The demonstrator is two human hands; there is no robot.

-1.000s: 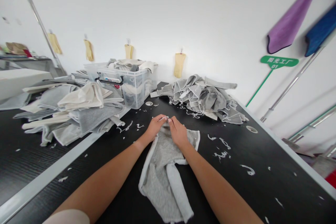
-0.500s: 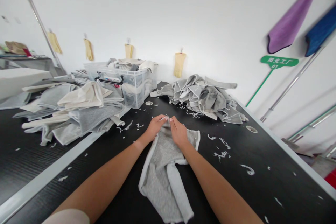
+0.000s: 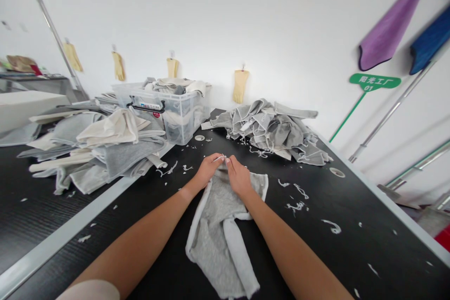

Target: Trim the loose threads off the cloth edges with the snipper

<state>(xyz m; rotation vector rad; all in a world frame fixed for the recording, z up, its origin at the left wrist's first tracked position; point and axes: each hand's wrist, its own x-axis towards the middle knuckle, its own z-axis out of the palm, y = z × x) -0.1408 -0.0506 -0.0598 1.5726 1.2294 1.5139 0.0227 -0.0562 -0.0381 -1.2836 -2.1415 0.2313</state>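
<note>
A grey cloth piece with white edging (image 3: 214, 225) hangs from both hands over the black table, its lower part spread toward me. My left hand (image 3: 208, 168) pinches the top edge of the cloth from the left. Close beside it, my right hand (image 3: 239, 176) pinches the same edge, thumb and fingers together. The fingertips of both hands nearly meet at the white edging, where a small loose thread end seems to stick up.
On the black table (image 3: 351, 197) lie white thread scraps (image 3: 331, 227). Grey cloths (image 3: 270, 126) are heaped beyond my hands. At left are another cloth pile (image 3: 119, 150) and a clear bin (image 3: 183, 117) filled with cloths. Yellow gloves (image 3: 241, 86) hang on the wall.
</note>
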